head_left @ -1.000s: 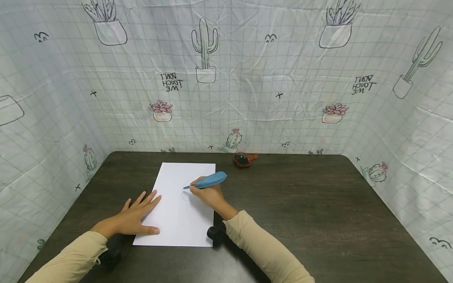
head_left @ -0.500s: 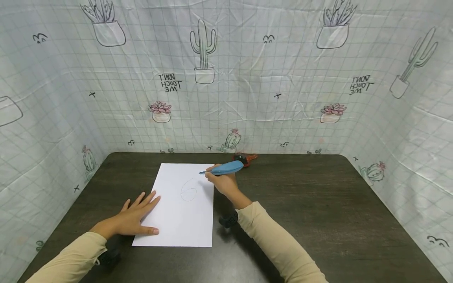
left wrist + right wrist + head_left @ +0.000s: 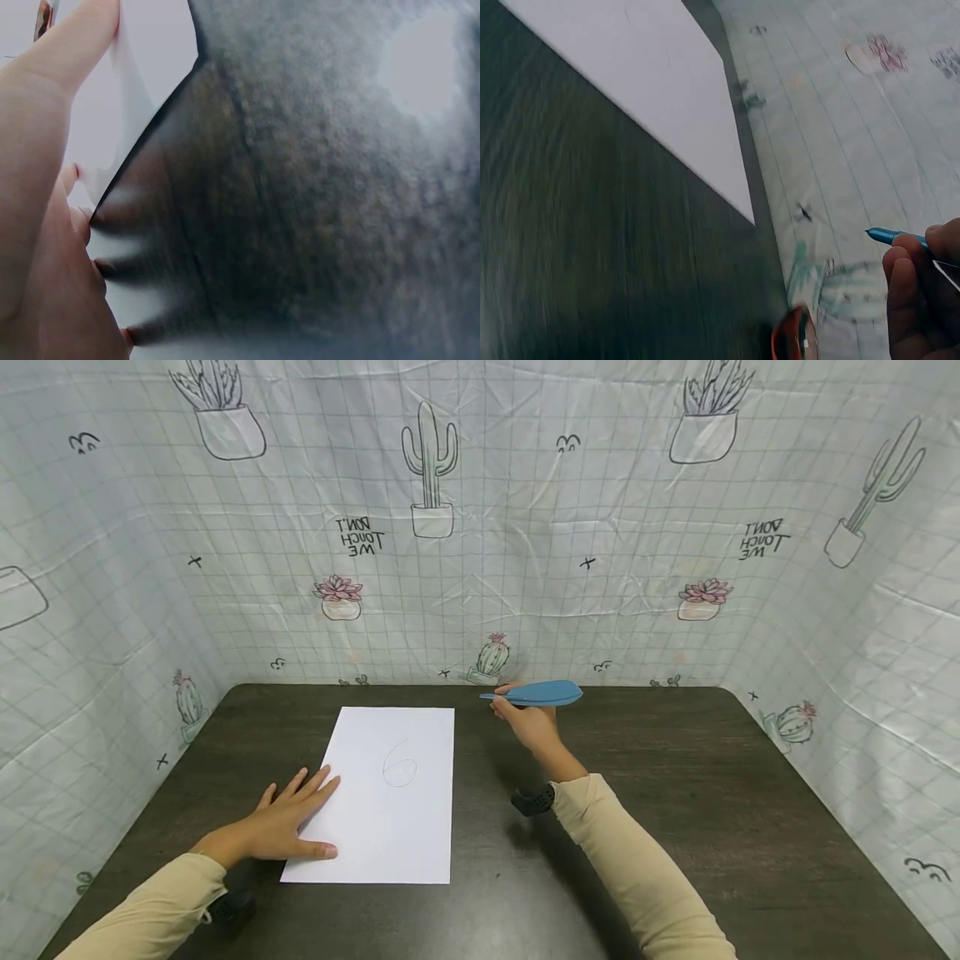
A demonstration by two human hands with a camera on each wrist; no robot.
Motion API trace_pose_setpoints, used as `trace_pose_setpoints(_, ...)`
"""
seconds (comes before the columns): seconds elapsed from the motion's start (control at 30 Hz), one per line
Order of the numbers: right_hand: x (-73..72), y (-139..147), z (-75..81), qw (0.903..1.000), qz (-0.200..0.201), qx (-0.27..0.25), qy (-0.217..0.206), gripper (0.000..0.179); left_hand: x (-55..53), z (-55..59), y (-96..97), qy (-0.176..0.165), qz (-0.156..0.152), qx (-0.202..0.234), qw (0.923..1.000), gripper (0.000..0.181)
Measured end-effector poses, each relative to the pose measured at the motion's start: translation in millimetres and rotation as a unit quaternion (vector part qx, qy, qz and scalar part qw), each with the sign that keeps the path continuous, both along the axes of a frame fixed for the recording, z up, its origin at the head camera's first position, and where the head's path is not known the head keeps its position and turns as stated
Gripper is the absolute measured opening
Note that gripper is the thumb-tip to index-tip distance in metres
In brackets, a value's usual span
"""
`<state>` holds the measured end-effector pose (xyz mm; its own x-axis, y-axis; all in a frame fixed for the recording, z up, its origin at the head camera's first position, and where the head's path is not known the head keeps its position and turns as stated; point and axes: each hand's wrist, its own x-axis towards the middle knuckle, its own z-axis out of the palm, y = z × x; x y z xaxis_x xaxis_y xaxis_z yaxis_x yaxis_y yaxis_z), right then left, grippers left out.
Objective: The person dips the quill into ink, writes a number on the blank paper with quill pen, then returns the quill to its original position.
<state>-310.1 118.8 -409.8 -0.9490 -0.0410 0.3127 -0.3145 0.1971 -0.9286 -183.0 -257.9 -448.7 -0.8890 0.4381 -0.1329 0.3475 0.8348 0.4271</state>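
A white sheet of paper (image 3: 390, 835) lies on the dark table, with a thin pencil-like line shaped like a 6 (image 3: 400, 764) on its upper half. My left hand (image 3: 281, 827) rests on the paper's left edge, fingers spread and thumb out straight. Past the paper's upper right corner, my right hand (image 3: 536, 728) pinches a blue feather-shaped pen (image 3: 543, 693) near its tip. In the right wrist view the pen's pointed tip (image 3: 881, 235) sticks out beyond the fingers, above the table.
A small red-and-black object (image 3: 799, 334) sits at the table's back edge in the right wrist view; my right hand hides it in the head view. A cactus-print cloth (image 3: 525, 568) hangs around the back and sides of the wood-grain table (image 3: 675, 827).
My right hand has finished a curved stroke, lifted the pen off the paper and moved right and back toward the red-and-black object. The left hand and paper have stayed in place.
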Motion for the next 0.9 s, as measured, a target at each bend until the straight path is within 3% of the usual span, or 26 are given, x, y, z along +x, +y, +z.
trace_pose_setpoints(0.2,-2.4,28,-0.7,0.9995,-0.027,0.003,-0.016,0.023,2.3,2.2,0.7,-0.004,0.001,0.003,1.0,0.106)
trace_pose_setpoints(0.37,-2.3,46,-1.7,0.9993,-0.027,0.02,-0.019,0.026,1.8,3.0,1.6,-0.001,0.0,0.002,1.0,0.106)
trace_pose_setpoints(0.57,-1.7,61,-5.4,0.9957,-0.012,0.073,0.056,0.023,0.7,3.2,2.2,-0.003,0.0,0.001,1.0,0.106)
trace_pose_setpoints(0.73,-1.5,68,-5.8,0.9765,-0.039,0.166,0.131,0.016,0.3,1.6,1.8,-0.001,0.0,0.0,1.0,0.106)
trace_pose_setpoints(0.83,0.5,70,-3.7,0.9702,-0.048,0.19,0.143,0.013,0.2,0.4,1.2,-0.001,0.001,0.0,1.0,0.106)
trace_pose_setpoints(0.9,2.9,70,-1.2,0.9716,-0.05,0.188,0.134,0.014,0.0,0.0,0.8,0.0,0.002,-0.002,1.0,0.106)
